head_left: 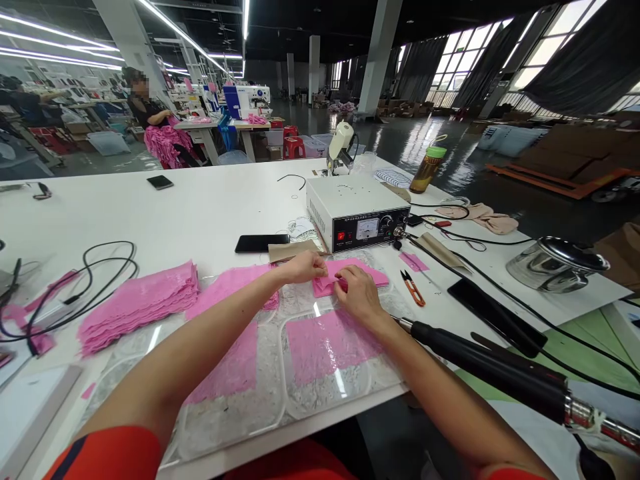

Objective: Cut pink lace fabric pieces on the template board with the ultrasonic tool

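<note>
My left hand [303, 267] and my right hand [359, 293] both rest on a small pink fabric piece [373, 275] lying on clear plastic templates [320, 393] over the white table [200, 207]. Their fingers are curled and pinch the fabric's near edge. More pink fabric shows under the plastic [327, 343]. A stack of pink pieces [137, 303] lies to the left of my left forearm. A black handheld tool [490, 367] lies beside my right forearm.
A white control box [357, 213] with a meter stands behind my hands. Orange snips [413, 288], a black phone [261, 243], black cables [85, 280], a steel pot [555, 263], a bottle [427, 170] sit around. A seated person [150, 113] works far left.
</note>
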The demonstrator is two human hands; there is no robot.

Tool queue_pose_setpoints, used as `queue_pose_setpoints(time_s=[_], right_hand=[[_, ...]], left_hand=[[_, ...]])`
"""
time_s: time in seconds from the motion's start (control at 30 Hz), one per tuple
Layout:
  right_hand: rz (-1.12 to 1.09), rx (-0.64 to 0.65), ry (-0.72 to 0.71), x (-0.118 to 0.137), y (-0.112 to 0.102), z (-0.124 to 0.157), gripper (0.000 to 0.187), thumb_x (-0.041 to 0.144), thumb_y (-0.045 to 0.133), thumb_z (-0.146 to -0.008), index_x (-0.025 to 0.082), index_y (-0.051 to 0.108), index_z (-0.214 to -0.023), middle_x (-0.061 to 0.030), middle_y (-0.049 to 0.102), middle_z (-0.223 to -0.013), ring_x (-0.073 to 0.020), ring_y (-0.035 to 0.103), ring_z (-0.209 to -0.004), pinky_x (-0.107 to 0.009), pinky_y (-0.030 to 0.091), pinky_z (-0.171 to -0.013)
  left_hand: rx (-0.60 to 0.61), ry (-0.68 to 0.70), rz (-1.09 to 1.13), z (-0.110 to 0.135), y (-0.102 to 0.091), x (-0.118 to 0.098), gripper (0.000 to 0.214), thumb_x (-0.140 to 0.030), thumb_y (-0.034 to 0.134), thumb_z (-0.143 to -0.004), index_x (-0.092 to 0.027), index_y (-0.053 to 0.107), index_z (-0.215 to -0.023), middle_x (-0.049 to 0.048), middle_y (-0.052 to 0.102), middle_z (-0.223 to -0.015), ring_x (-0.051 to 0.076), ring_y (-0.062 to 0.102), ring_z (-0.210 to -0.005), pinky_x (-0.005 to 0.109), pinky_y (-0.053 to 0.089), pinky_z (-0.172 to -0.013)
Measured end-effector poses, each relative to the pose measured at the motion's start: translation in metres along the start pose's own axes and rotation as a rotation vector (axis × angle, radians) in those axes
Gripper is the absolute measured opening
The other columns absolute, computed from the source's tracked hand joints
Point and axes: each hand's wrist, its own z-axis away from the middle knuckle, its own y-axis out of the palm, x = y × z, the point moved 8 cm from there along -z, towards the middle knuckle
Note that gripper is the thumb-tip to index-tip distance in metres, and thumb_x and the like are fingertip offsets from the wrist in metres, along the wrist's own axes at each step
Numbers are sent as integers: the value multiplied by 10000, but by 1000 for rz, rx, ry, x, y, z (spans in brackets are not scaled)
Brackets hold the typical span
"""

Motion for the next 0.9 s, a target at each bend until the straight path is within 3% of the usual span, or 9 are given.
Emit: queue_pose_setpoints(time_s=[0.2, 0.5, 0.7, 0.77, 0.83, 0.9], right_hand=[[-34, -16, 17, -3, 1, 0, 123, 206, 538, -822, 187, 654, -859, -73, 665, -947, -202, 584, -899, -324, 392, -765], [-59, -26, 41, -11, 0, -1, 183, 186, 487, -857, 186, 668, -885, -74, 688, -951, -200, 597, -915, -317, 385, -764], [-43, -35, 58, -13, 0, -1, 180, 175, 505, -847, 189, 683, -869, -70, 705, -955, -205, 607, -904, -322, 383, -767], [-39, -41, 56, -13, -1, -1, 179, 172, 508, -844, 186, 685, -868, -72, 710, -935, -208, 609, -898, -324, 382, -772], [-36, -47, 48, -13, -1, -1, 173, 177, 514, -843, 185, 686, -857, -73, 713, -921, -209, 609, -891, -325, 380, -779], [-35, -54, 31, -12, -2, 0, 170, 192, 517, -850, 187, 686, -863, -68, 716, -920, -207, 610, -891, -323, 377, -786]], left_hand=[[0, -22, 54, -1, -2, 5, 263, -344, 591, -938, -124, 614, -1081, 56, 639, -1047, 180, 639, -909, 363, 555, -796], [1, -44, 32, -7, -2, 9, 291, -356, 582, -943, -127, 598, -1122, 61, 631, -1070, 179, 639, -904, 353, 562, -776], [-105, 25, -120, 3, -12, -9, 254, -352, 572, -911, -123, 668, -858, 32, 674, -828, 170, 644, -759, 281, 507, -663], [-185, 62, -203, 13, -10, -22, 277, -395, 619, -851, -147, 668, -963, 63, 684, -992, 220, 638, -906, 321, 498, -759], [-277, 95, -308, 25, -3, -35, 480, -447, 715, -745, -165, 613, -1119, 112, 614, -1208, 286, 560, -1103, 419, 446, -919], [-362, 117, -412, 33, 10, -47, 569, -438, 752, -688, -146, 584, -1146, 148, 570, -1256, 326, 495, -1178, 500, 348, -1021]])
